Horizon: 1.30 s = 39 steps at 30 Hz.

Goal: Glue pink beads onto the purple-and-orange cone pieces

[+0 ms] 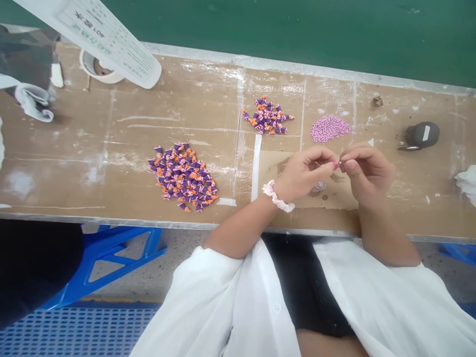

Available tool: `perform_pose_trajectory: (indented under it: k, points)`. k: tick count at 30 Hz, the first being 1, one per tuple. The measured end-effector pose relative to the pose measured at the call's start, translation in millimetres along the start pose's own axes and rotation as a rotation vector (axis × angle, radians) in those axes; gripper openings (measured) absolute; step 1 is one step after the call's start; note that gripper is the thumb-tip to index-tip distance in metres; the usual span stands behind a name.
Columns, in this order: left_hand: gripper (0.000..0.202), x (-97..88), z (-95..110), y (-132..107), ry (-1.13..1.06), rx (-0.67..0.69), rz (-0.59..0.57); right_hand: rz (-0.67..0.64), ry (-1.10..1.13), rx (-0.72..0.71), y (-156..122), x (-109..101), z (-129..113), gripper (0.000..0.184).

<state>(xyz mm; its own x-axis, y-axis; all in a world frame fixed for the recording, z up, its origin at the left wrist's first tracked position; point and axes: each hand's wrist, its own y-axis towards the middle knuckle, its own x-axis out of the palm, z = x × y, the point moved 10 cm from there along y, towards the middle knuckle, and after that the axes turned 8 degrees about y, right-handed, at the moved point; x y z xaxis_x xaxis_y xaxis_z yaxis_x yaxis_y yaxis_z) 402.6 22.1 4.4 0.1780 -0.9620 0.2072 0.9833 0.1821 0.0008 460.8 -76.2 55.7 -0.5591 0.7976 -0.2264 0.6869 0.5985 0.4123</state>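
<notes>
My left hand [305,173] and my right hand [366,171] meet fingertip to fingertip above the brown worktable [111,129]. Both hands are pinched shut on a tiny piece between them, too small to name. A white scrunchie [275,196] sits on my left wrist. Under the hands lies a small clear round thing [319,186]. A big heap of purple and orange cone-shaped pieces [183,176] lies to the left of my left hand. A smaller heap of the same pieces [267,115] lies beyond it. A mound of small pink beads [329,127] lies just beyond my hands.
A dark grey rounded object [422,134] sits at the far right. A white tape roll [99,68] and a white printed board [104,34] are at the back left, with crumpled cloth [33,101] beside them. A blue stool [111,258] stands under the table edge.
</notes>
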Motion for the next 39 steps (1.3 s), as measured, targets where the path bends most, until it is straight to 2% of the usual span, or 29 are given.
perform_pose_trajectory:
  k: [6,10,15,18,21,30,36,39]
  points:
    - [0.008,-5.1,15,0,0.192,0.123,0.040,-0.069,0.021,-0.031,1,5,-4,0.015]
    - [0.008,-5.7,27,-2,0.378,0.245,0.054,-0.076,0.020,0.005,2,6,-2,0.016]
    - [0.010,-2.0,35,-5,0.506,0.375,0.043,-0.132,-0.011,-0.016,2,7,-2,0.010]
    - [0.013,3.6,39,-8,0.660,0.463,0.032,-0.183,-0.042,-0.050,1,9,-3,0.011]
    - [0.012,8.1,38,-9,0.774,0.480,0.010,-0.216,-0.081,-0.052,0,11,-2,0.012]
    - [0.009,8.5,39,-11,0.692,0.523,0.004,-0.264,-0.101,-0.098,-2,12,-6,0.012]
    - [0.010,9.1,36,-10,0.592,0.486,-0.030,-0.271,-0.074,-0.073,-2,11,-6,0.011]
    - [0.012,2.6,35,-7,0.520,0.422,0.013,-0.251,-0.069,-0.076,1,5,-9,0.011]
